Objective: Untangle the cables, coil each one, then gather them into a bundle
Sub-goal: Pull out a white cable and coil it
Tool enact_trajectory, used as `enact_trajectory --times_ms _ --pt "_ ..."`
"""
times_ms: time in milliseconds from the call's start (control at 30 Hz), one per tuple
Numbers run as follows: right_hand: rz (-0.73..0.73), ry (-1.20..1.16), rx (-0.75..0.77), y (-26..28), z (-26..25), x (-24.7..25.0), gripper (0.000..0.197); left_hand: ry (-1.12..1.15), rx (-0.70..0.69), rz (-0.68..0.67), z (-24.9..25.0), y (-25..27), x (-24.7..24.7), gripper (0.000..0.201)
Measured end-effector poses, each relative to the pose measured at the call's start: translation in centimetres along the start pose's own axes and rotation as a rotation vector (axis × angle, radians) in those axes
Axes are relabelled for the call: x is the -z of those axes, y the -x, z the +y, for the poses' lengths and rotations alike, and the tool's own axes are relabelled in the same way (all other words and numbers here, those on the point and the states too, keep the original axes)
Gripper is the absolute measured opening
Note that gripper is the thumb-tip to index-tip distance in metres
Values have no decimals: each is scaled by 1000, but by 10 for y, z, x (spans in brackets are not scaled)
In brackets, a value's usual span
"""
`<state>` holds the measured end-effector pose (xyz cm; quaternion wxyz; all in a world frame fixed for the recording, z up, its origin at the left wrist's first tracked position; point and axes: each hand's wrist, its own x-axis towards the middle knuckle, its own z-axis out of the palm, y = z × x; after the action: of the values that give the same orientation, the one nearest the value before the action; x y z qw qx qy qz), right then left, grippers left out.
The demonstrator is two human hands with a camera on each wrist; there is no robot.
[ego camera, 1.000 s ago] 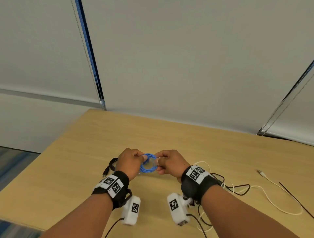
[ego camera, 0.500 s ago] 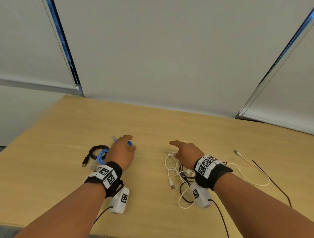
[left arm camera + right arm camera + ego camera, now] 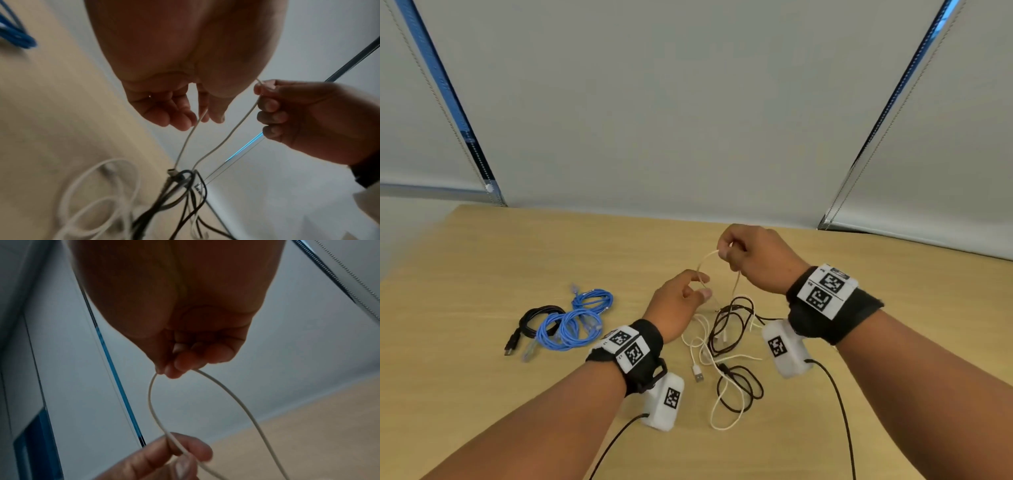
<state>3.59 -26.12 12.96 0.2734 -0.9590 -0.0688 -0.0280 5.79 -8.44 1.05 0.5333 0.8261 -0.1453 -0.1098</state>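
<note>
A thin white cable (image 3: 704,260) (image 3: 226,138) (image 3: 236,399) arcs between both hands above the table. My right hand (image 3: 726,255) (image 3: 265,95) (image 3: 174,369) pinches it high up. Lower and to the left, my left hand (image 3: 700,289) (image 3: 197,120) (image 3: 180,456) pinches the same cable. From there it drops into a tangle of black cable (image 3: 726,329) (image 3: 185,186) and white loops (image 3: 722,397). Coiled blue cables (image 3: 571,325) and a coiled black cable (image 3: 534,318) lie to the left on the table.
The wooden table (image 3: 482,394) reaches to grey roller blinds (image 3: 671,102) at the back. A white USB plug (image 3: 698,371) lies near my left wrist. Black leads run from the white wrist cameras (image 3: 666,401) toward the table's near edge.
My left hand let go of the blue coil, which now lies at the left, and came across to the white cable. My right hand has lifted that cable off the table.
</note>
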Motion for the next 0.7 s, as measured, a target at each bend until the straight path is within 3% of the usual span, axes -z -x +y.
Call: enact_trajectory --times_ms 200,333,500,567,700 --pt "238 -206 24 13 -11 58 11 -49 -118 108 37 -26 14 14" --pt "471 -269 59 17 -10 88 11 -187 -99 115 36 -34 27 17" --pt "392 -159 -73 21 12 90 9 -130 -103 144 42 -38 38 22" --pt "335 -57 -130 23 21 82 18 -109 -113 139 48 -36 40 22" --pt "294 -10 -4 23 15 63 35 -58 -147 96 61 -29 40 23"
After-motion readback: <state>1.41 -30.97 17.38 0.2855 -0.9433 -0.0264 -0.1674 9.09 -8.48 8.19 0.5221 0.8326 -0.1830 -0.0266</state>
